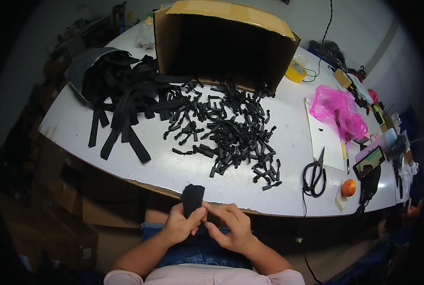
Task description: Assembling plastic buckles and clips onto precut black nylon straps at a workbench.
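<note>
1. In the head view, a black fabric strip (193, 198) is pinched between the fingers of the left hand (178, 225), at the near edge of the desk (291, 147).
2. The right hand (233, 229) is held just beside it, thumb and forefinger slightly apart.
3. Small black pieces (228, 142) are heaped mid-desk; loose black bands (124, 107) are spread at left, scissors (317, 165) laid at right.
</note>
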{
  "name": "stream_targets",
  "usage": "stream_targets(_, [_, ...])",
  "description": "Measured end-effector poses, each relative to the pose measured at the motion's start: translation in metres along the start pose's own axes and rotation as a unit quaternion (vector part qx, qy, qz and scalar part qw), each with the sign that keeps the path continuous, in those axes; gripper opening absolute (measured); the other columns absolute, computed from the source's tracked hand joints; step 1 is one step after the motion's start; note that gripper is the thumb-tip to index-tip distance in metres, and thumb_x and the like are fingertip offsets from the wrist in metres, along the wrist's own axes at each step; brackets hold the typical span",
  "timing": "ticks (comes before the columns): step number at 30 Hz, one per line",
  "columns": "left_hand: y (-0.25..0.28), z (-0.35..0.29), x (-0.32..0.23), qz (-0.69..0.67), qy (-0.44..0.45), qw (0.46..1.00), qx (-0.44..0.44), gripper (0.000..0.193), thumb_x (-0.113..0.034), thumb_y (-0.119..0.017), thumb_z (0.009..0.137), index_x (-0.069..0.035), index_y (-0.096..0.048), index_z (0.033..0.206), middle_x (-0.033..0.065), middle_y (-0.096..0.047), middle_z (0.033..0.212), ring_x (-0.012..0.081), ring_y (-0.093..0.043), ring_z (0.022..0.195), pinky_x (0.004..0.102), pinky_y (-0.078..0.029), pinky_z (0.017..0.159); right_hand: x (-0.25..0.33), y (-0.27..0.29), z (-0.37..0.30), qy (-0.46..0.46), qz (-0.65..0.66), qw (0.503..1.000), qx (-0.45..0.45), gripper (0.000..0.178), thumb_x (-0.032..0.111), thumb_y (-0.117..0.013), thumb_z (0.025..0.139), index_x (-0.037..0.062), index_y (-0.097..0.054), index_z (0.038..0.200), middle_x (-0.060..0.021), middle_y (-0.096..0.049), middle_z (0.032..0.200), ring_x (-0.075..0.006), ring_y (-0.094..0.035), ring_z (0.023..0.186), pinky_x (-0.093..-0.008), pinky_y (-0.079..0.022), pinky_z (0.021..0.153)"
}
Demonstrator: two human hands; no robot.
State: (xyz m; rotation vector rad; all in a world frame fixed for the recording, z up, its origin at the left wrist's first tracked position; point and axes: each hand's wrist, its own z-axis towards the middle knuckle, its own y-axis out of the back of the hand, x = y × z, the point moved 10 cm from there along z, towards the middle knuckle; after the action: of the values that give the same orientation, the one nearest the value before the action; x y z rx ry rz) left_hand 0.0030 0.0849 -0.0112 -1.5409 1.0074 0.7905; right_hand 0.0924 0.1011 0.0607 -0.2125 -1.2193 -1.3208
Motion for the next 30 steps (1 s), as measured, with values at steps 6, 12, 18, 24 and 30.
stream_targets(6, [-0.014, -0.001, 0.007, 0.053, -0.007, 0.995, 0.079, 0.021, -0.010, -0.058, 0.077, -0.002, -0.050, 0.095, -0.0007, -0.050, 0.068, 0.0041, -0.043, 0.050, 0.0181, -0.035, 0.043, 0.026, 0.006, 0.010, 0.108, -0.111, 0.987, -0.032, 0.028, 0.003, -0.066, 0.060, 0.0039, -0.059, 0.087, -0.0055, -0.054, 0.080, -0.0173, -0.049, 0.062, -0.0252, -0.040, 0.056])
stream_targets(12, [-0.014, -0.006, 0.017, -0.018, 0.063, 0.995, 0.075, 0.018, -0.007, -0.059, 0.075, -0.001, -0.050, 0.090, 0.0042, -0.051, 0.069, 0.0084, -0.048, 0.050, 0.0201, -0.040, 0.045, -0.006, 0.011, -0.004, 0.015, 0.109, 0.993, -0.032, 0.011, 0.005, -0.062, 0.071, 0.0018, -0.055, 0.078, -0.0055, -0.054, 0.076, -0.0142, -0.050, 0.063, -0.0220, -0.040, 0.054])
stream_targets(18, [-0.017, -0.005, -0.002, -0.018, -0.026, 0.999, 0.017, 0.014, -0.008, -0.056, 0.079, 0.001, -0.050, 0.088, 0.0063, -0.052, 0.068, 0.0079, -0.048, 0.049, 0.0201, -0.042, 0.042, -0.045, -0.008, -0.021, -0.222, 0.346, 0.912, -0.007, 0.006, 0.004, -0.056, 0.078, -0.0011, -0.055, 0.078, -0.0039, -0.055, 0.069, -0.0062, -0.048, 0.055, -0.0180, -0.039, 0.047])
stream_targets(24, [-0.017, -0.011, -0.016, 0.114, -0.141, 0.983, -0.011, 0.013, 0.001, -0.059, 0.073, 0.000, -0.055, 0.086, 0.0063, -0.053, 0.072, 0.0080, -0.049, 0.052, 0.0190, -0.040, 0.044, -0.057, -0.016, -0.033, -0.240, 0.477, 0.845, -0.022, 0.007, 0.004, -0.054, 0.078, -0.0029, -0.055, 0.079, -0.0029, -0.054, 0.066, -0.0052, -0.048, 0.056, -0.0169, -0.037, 0.047])
stream_targets(30, [-0.025, -0.007, 0.004, -0.026, -0.023, 0.999, 0.017, 0.014, -0.003, -0.052, 0.078, 0.003, -0.051, 0.090, 0.0094, -0.053, 0.068, 0.0148, -0.051, 0.055, 0.0263, -0.046, 0.050, -0.049, 0.018, -0.018, -0.157, 0.187, 0.969, -0.047, 0.007, 0.003, -0.058, 0.073, -0.0007, -0.055, 0.078, -0.0047, -0.051, 0.059, -0.0088, -0.046, 0.045, -0.0210, -0.035, 0.040])
